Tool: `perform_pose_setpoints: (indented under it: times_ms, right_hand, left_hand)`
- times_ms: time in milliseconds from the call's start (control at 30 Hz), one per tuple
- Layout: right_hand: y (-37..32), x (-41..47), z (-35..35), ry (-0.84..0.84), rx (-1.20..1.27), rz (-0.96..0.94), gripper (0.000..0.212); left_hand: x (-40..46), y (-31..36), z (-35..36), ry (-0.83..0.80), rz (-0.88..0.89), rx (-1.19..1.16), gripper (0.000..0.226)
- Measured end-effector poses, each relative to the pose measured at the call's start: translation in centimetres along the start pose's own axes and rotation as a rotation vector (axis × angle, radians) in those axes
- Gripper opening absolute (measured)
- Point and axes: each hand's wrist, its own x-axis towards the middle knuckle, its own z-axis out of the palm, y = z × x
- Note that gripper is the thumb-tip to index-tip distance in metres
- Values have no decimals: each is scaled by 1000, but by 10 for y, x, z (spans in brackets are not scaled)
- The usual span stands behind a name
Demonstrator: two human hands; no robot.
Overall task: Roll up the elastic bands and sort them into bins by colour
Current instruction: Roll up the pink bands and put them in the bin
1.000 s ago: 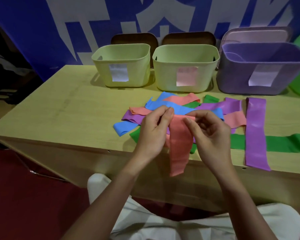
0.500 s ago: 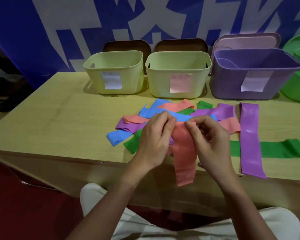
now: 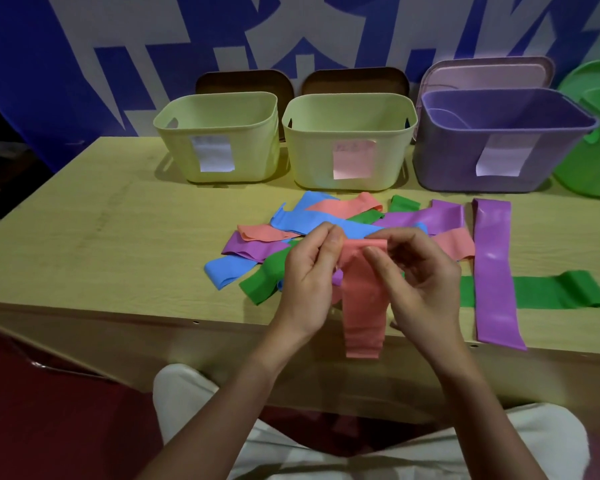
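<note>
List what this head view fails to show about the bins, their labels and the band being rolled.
- Labels on the left yellow bin, middle yellow bin and purple bin: writing too blurred to read.
- Green bin: cut off by the right edge.
- Bin floors: hidden by their front walls.
- Pink band: its rolled end is partly covered by the left hand and right hand.

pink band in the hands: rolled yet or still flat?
Barely started. Both hands pinch the pink band at its top edge, where a small roll shows; the rest hangs flat past the table edge.
</note>
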Motion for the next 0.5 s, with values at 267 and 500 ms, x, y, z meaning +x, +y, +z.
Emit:
perform_pose_setpoints:
  times_ms: [267, 500]
  right_hand:
    - [1, 0, -2, 9, -20, 0, 8]
    - [5, 0, -2, -43, -43, -11, 14]
  left_hand:
    - [1, -5, -5, -41, 157, 311, 41]
    - [0, -2, 0, -29, 82, 183, 34]
